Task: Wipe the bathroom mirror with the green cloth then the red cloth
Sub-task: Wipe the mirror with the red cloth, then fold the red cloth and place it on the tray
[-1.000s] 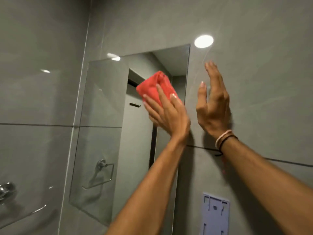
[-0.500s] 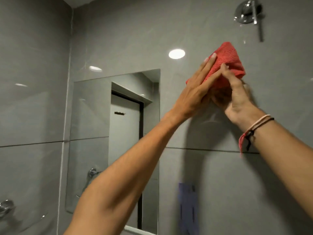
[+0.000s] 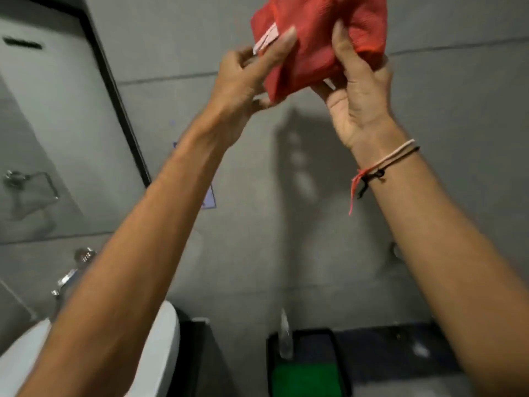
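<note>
The red cloth (image 3: pixel 317 38) is held up at the top of the view, in front of the grey tiled wall and to the right of the mirror. My left hand (image 3: pixel 243 78) pinches its left edge beside a pale label. My right hand (image 3: pixel 357 90) grips its right side from below, thumb on the fabric. The mirror (image 3: pixel 57 133) fills the left part of the view and shows a reflected door and a towel ring. Something green (image 3: pixel 306 379), likely the green cloth, lies in a black tray at the bottom.
A white washbasin (image 3: pixel 163 348) sits at the lower left with a chrome tap (image 3: pixel 71 273) above it. The black tray (image 3: pixel 340 365) stands on a dark counter (image 3: pixel 400 348) at the bottom right. A pale wall plate (image 3: pixel 210 199) shows behind my left forearm.
The red cloth left the mirror and moved right onto the wall side, where both hands took hold of it. The view has tilted down, bringing the basin and black tray into sight.
</note>
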The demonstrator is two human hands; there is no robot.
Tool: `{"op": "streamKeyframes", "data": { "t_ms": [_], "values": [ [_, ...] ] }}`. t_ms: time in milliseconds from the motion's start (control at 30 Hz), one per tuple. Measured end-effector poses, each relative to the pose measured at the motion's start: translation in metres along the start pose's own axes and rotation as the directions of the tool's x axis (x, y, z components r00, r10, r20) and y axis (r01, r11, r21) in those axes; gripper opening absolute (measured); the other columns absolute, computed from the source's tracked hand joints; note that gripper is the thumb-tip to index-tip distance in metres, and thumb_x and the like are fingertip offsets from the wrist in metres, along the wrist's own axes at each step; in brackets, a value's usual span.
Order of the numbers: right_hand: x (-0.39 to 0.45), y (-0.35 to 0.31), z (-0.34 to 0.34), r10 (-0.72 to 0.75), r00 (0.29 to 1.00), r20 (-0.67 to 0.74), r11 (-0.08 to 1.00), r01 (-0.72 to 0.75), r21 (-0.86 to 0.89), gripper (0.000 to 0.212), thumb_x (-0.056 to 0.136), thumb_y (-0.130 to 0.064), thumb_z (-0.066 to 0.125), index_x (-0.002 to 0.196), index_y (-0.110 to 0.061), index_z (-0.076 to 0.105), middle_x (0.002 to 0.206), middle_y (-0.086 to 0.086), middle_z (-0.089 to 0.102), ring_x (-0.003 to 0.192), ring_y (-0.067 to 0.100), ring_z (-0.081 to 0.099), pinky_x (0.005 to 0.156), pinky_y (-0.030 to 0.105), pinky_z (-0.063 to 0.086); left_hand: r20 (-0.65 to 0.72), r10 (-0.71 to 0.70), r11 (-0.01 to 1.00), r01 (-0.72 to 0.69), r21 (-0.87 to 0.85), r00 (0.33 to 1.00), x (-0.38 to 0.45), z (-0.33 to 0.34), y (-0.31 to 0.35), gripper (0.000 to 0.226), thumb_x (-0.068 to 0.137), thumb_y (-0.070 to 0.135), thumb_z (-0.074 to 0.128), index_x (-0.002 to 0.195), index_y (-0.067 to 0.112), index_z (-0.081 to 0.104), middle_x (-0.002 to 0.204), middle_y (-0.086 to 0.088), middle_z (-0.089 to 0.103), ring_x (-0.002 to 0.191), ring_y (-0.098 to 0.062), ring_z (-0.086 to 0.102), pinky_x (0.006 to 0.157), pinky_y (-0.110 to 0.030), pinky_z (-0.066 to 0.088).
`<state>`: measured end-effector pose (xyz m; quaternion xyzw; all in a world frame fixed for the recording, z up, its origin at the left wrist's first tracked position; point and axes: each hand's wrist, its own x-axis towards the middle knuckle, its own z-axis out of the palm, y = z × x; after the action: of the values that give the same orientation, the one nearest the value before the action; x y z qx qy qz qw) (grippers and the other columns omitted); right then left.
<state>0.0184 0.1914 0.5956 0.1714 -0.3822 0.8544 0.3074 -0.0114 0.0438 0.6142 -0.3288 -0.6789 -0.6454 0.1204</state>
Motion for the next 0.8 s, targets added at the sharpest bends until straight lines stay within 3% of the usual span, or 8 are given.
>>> {"op": "streamKeyframes", "data": {
  "t_ms": [67, 167, 267, 367, 433, 533, 700, 800],
  "values": [
    [-0.031, 0.021, -0.046, 0.027, 0.993, -0.119, 0.997, -0.035, -0.063, 0.028, 0.091, -0.002, 0.075, 0.116, -0.003, 0.064, 0.104, 0.021, 0.074, 0.094, 0.032, 0.076, 0.087, 0.052, 0.063, -0.025, -0.183, 0.974, 0.177, -0.142, 0.983, -0.028, 0.024, -0.046, 0.012, 0.089, 0.024, 0.077, 0.091, 0.013, 0.073, 0.064, 0.009, 0.072, 0.055, -0.002, 0.067, 0.055, -0.021, 0.055],
    [-0.073, 0.055, -0.131, -0.009, 0.959, -0.283, 0.906, -0.112, -0.409, 0.027, 0.083, -0.001, 0.083, 0.1, -0.011, 0.065, 0.099, 0.014, 0.071, 0.088, 0.02, 0.064, 0.084, 0.041, 0.059, -0.117, -0.385, 0.918, 0.366, -0.153, 0.916, -0.071, 0.061, -0.127, 0.008, 0.084, 0.012, 0.081, 0.084, 0.014, 0.073, 0.057, 0.013, 0.07, 0.048, 0.005, 0.062, 0.051, -0.016, 0.053],
    [-0.126, 0.095, -0.228, 0.144, 0.901, -0.408, 0.737, -0.373, -0.564, 0.025, 0.083, -0.003, 0.083, 0.103, -0.009, 0.071, 0.104, 0.018, 0.076, 0.083, 0.016, 0.068, 0.076, 0.031, 0.062, -0.131, -0.527, 0.849, 0.528, -0.036, 0.839, -0.125, 0.097, -0.216, 0.025, 0.08, 0.006, 0.084, 0.102, -0.002, 0.077, 0.078, -0.002, 0.076, 0.06, -0.001, 0.067, 0.06, -0.02, 0.058],
    [-0.173, 0.144, -0.312, 0.391, 0.726, -0.566, 0.497, -0.684, -0.534, 0.026, 0.087, -0.003, 0.079, 0.111, 0.005, 0.072, 0.109, 0.025, 0.076, 0.092, 0.031, 0.072, 0.065, 0.031, 0.067, -0.177, -0.655, 0.697, 0.678, 0.232, 0.734, -0.183, 0.126, -0.289, 0.038, 0.077, 0.019, 0.087, 0.107, -0.001, 0.076, 0.103, -0.017, 0.08, 0.091, -0.025, 0.075, 0.084, -0.042, 0.061],
    [-0.198, 0.181, -0.364, 0.46, 0.613, -0.642, 0.302, -0.788, -0.536, 0.028, 0.085, -0.004, 0.08, 0.11, 0.009, 0.074, 0.109, 0.026, 0.077, 0.1, 0.042, 0.075, 0.082, 0.049, 0.066, -0.217, -0.713, 0.582, 0.735, 0.349, 0.667, -0.22, 0.147, -0.336, 0.046, 0.077, 0.021, 0.086, 0.115, 0.002, 0.068, 0.106, -0.016, 0.078, 0.098, -0.031, 0.074, 0.087, -0.042, 0.058],
    [-0.23, 0.224, -0.417, 0.46, 0.525, -0.716, 0.012, -0.81, -0.586, 0.024, 0.079, -0.011, 0.084, 0.099, 0.001, 0.078, 0.104, 0.024, 0.079, 0.102, 0.04, 0.075, 0.092, 0.049, 0.061, -0.199, -0.775, 0.466, 0.755, 0.462, 0.6, -0.268, 0.169, -0.391, 0.049, 0.083, 0.008, 0.074, 0.124, 0.006, 0.047, 0.105, -0.018, 0.074, 0.099, -0.038, 0.07, 0.093, -0.046, 0.055],
    [-0.264, 0.278, -0.471, 0.587, 0.394, -0.707, -0.178, -0.789, -0.588, 0.038, 0.087, 0.001, 0.063, 0.124, 0.004, 0.069, 0.125, 0.028, 0.073, 0.12, 0.044, 0.068, 0.105, 0.046, 0.053, -0.015, -0.881, 0.41, 0.78, 0.473, 0.472, -0.321, 0.188, -0.46, 0.054, 0.085, -0.01, 0.053, 0.137, 0.004, 0.047, 0.125, -0.02, 0.065, 0.111, -0.033, 0.065, 0.102, -0.043, 0.051],
    [-0.272, 0.296, -0.484, 0.67, 0.325, -0.668, -0.209, -0.78, -0.589, 0.043, 0.092, 0.004, 0.053, 0.133, 0.003, 0.063, 0.132, 0.03, 0.068, 0.125, 0.046, 0.063, 0.108, 0.048, 0.051, 0.111, -0.92, 0.372, 0.748, 0.549, 0.376, -0.339, 0.186, -0.479, 0.073, 0.087, -0.014, 0.048, 0.153, 0.015, 0.039, 0.161, -0.016, 0.032, 0.138, -0.036, 0.05, 0.119, -0.035, 0.039]
  ]
}}
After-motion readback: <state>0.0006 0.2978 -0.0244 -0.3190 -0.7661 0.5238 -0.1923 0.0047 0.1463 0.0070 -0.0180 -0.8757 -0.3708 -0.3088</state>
